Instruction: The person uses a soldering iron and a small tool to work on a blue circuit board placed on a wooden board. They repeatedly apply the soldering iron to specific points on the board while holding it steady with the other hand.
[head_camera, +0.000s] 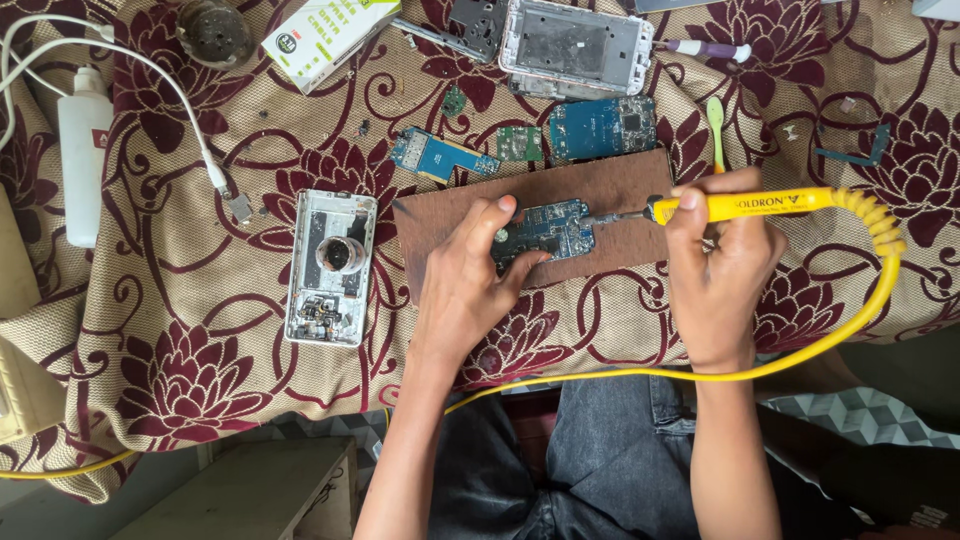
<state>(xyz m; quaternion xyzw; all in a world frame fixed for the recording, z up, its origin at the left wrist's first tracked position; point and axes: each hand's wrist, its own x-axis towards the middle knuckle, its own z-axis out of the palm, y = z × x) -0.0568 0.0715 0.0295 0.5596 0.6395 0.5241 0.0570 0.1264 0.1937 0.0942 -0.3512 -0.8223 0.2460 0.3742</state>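
My left hand (468, 280) pins a small blue circuit board (550, 230) down on a brown wooden board (600, 190), thumb and forefinger on its left end. My right hand (718, 270) grips a yellow soldering iron (750, 205) held level, its metal tip (605, 217) touching the right edge of the circuit board. The iron's yellow cord (860, 300) curls off its right end and runs back under my arms.
An opened phone frame (330, 265) with a small dark pot on it lies left of the wooden board. More circuit boards (600, 128), another phone frame (575, 45), a white bottle (80, 150), a white cable (190, 120), a green spudger (716, 125) and a white-green box (325, 35) lie on the flowered cloth.
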